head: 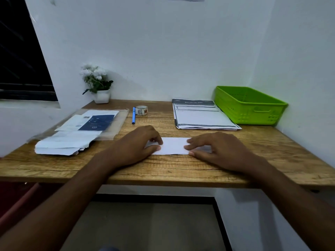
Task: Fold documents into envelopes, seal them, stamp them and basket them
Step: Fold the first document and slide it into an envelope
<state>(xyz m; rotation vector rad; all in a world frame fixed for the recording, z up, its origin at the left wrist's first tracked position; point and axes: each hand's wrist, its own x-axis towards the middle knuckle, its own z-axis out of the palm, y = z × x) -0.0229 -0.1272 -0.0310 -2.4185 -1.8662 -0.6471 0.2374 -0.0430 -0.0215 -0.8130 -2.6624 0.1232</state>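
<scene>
A folded white document (174,146) lies flat on the wooden table (181,171), near its front edge. My left hand (137,144) presses on its left end with fingertips and thumb. My right hand (215,149) presses on its right end the same way, fingers bent down onto the paper. A stack of printed documents (201,116) lies behind, toward the right. A pile of white envelopes (65,144) with a clear plastic sleeve lies at the left. The green basket (250,105) stands at the far right corner. A roll of stamps (141,110) sits at the back middle.
A blue pen (133,115) lies beside the roll. A white pot of white flowers (98,87) stands at the back left against the wall. Walls close the table at the back and the right. A dark window is at the far left.
</scene>
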